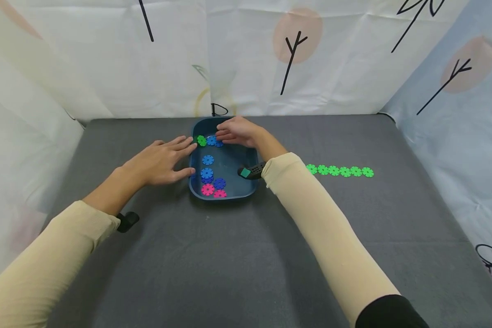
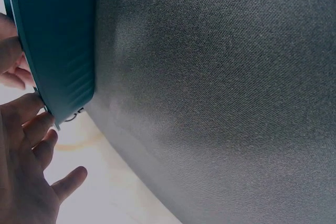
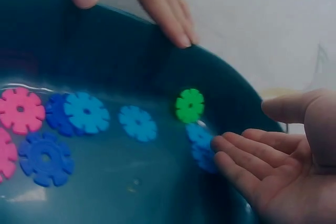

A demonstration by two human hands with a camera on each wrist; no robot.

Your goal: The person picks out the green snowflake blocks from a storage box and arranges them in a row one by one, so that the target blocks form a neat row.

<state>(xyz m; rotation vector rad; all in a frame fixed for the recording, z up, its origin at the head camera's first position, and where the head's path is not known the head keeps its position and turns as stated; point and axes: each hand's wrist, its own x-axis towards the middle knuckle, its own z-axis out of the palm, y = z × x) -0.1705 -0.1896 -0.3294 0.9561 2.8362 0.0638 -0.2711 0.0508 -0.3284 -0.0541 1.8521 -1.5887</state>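
A dark blue plastic basin [image 1: 235,193] holds several notched plastic discs in blue, pink and green. My left hand [image 1: 157,161] rests its fingertips on the basin's left rim, fingers spread. Inside the far part of the basin is my right hand [image 1: 238,131], its fingers fairly straight. In the right wrist view, its fingertips touch or nearly touch the overlapping blue discs [image 3: 202,140]. Beside those lies a green disc [image 3: 189,105]. Nearer the front are another blue disc [image 1: 207,160] and the pink discs [image 1: 207,189]. The right forearm hides some of the basin's right side.
To the right of the basin, a row of several green discs [image 1: 334,170] lies on the grey cloth-covered table [image 1: 229,264]; the right sleeve may cover its left end. A printed white curtain [image 1: 246,68] stands behind the basin.
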